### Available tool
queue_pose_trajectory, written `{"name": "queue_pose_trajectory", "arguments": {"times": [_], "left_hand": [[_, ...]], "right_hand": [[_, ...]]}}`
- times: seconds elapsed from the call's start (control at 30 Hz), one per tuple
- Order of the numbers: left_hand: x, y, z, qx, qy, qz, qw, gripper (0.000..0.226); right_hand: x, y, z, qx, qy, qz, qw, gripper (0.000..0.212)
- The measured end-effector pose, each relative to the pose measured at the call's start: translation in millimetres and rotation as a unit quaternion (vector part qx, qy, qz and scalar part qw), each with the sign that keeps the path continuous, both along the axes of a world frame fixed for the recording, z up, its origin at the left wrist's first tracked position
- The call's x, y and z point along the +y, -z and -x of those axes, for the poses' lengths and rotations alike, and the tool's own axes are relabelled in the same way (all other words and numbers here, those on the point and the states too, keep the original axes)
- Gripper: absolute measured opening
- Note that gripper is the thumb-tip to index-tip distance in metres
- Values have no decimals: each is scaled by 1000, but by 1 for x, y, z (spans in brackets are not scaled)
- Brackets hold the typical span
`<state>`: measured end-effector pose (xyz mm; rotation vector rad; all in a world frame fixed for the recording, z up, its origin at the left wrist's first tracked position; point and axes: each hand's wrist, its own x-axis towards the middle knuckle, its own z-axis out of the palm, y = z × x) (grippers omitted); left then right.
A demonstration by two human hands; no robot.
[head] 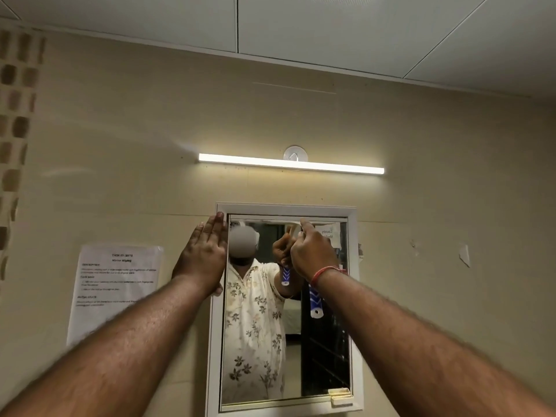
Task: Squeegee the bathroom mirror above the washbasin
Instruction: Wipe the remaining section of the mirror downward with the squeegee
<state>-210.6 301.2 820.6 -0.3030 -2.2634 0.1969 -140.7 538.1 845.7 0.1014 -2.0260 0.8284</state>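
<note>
Both hands were up at the top of the mirror [258,326] when I took this frame. My right hand [313,254] was clamped around the squeegee [315,300], whose blue-and-white handle hung down below the wrist at centre frame; my left hand [204,254] lay flat and empty, fingers together, on the white frame [215,341] along the mirror's left edge. What looked like the blade ran crosswise, roughly level, just under the top edge of the glass, though my knuckles hid most of it. From there the whole pane stretched down toward the bottom of the frame, so I judged the coming pull to be straight down, with the right hand the only one on the tool and the left steadying the frame. A lit tube light [291,164] sat on the beige wall above, a printed notice [115,284] was taped at lower left, and no washbasin showed.
</note>
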Motion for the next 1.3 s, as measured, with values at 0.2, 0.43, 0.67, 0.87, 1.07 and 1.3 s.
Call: {"name": "queue_pose_trajectory", "arguments": {"times": [0.2, 0.43, 0.67, 0.87, 1.07, 1.3], "left_hand": [[-1, 1, 1, 6, 16, -6, 1000, 174], [0, 3, -1, -1, 21, -13, 1000, 172], [-1, 7, -4, 0, 30, -27, 999, 167], [-1, 23, -10, -12, 59, -67, 996, 156], [-1, 48, -9, -26, 88, -98, 991, 147], [-4, 85, -6, -5, 117, -101, 988, 142]], "right_hand": [[2, 6, 14, 15, 20, 1, 1000, 49], [5, -4, 17, -17, 0, 3, 1000, 51], [7, -6, 23, -43, 23, -15, 999, 53], [7, 9, 27, -31, 47, -25, 998, 56], [5, 37, 23, -66, 52, -31, 996, 64], [3, 84, 19, -100, 53, -27, 993, 69]]}}
